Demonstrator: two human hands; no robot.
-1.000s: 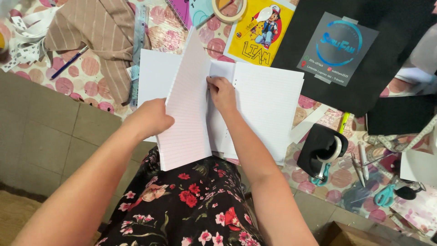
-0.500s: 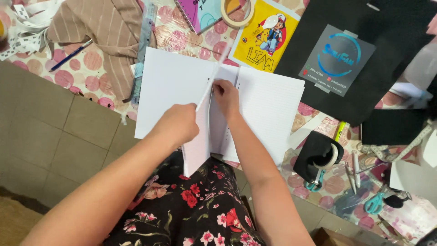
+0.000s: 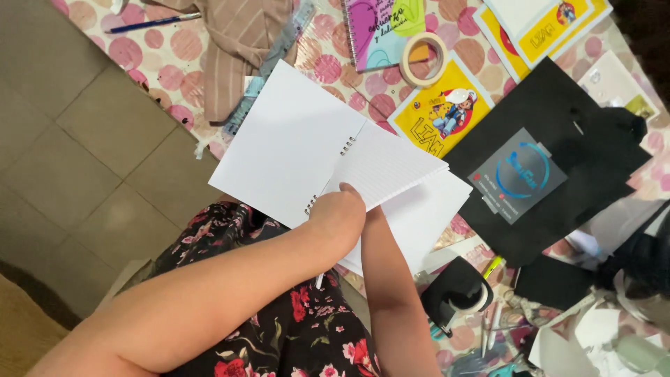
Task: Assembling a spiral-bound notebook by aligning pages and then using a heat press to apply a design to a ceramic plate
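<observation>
An open spiral-bound notebook [image 3: 293, 143] lies at the near edge of the table with a blank white sheet on its left side. A stack of lined pages [image 3: 384, 164] is folded over to the right of the wire spiral [image 3: 347, 145]. My left hand [image 3: 340, 218] sits with curled fingers on the lower edge of the lined pages, close to the spiral. My right forearm [image 3: 387, 293] runs up under the left hand, and its hand is hidden beneath that hand and the pages. My floral dress [image 3: 279, 328] fills the bottom.
On the pink-dotted tablecloth [image 3: 153, 59] lie a tape roll [image 3: 426, 59], a yellow picture card [image 3: 443, 115], a black folder [image 3: 558, 126], a black tape dispenser [image 3: 457, 297], a striped cloth [image 3: 244, 42], a blue pen [image 3: 150, 23], a ruler [image 3: 269, 63]. Tiled floor [image 3: 77, 153] lies left.
The lined page my left hand held upright has gone over to the right and lies flat. The view has swung, so the notebook now sits at an angle. My right hand is now covered.
</observation>
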